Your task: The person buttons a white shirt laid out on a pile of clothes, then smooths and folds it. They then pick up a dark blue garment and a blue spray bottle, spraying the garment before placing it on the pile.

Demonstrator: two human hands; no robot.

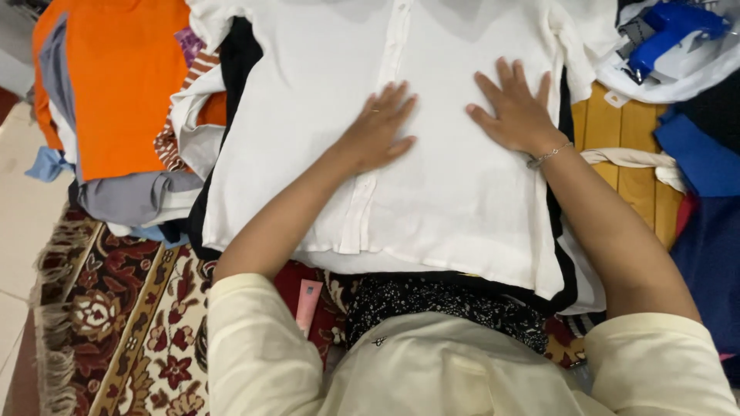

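Hands, left and right, flat, fingers spread, on white shirt.

White shirt collar cut off by top edge, beyond both grips. Blue tagging gun right of right grip, partly cropped. Black garment mostly hidden underneath.

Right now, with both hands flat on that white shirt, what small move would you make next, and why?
Probably slide both palms outward to smooth the cloth. The left hand lies on the button strip and the right hand beside it, both flat near the middle of the white shirt. The shirt lies spread on a pile of clothes, with soft creases near its lower edge, so pressing outward seems the likely step.
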